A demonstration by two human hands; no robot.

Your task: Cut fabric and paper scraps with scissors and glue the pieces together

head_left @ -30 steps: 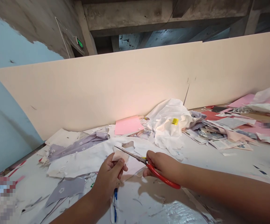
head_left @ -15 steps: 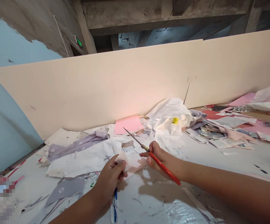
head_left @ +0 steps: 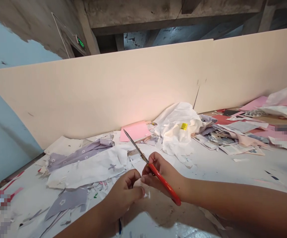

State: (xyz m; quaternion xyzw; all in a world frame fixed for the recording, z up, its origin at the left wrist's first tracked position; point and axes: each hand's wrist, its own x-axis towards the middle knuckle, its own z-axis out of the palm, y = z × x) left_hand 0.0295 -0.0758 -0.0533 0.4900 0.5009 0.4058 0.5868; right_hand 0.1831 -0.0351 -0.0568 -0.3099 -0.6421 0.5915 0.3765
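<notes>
In my right hand (head_left: 163, 177) is a pair of scissors (head_left: 167, 186) with long red handles, the metal blades pointing up and to the left. The blades look closed. My left hand (head_left: 125, 191) pinches a small pale scrap (head_left: 138, 183), thin and folded; whether it is cloth or paper I cannot tell. The right fingertips are close to the scrap, beside the left fingers. Just beyond the hands lies a white cloth piece (head_left: 86, 168) with a purple flower print. Part of a blue object (head_left: 119, 226) shows below my left wrist.
A cream panel (head_left: 123, 89) stands along the back of the white table. Against it lie a pink sheet (head_left: 135, 131) and a crumpled white cloth (head_left: 178, 132) with a yellow label. Purple fabric (head_left: 81, 153) lies left; a pile of cut pieces (head_left: 222, 138) lies right.
My hands have come together, the right moving left and down toward the scrap. The scissors have shifted left with it. The scrap is now more hidden between the fingers.
</notes>
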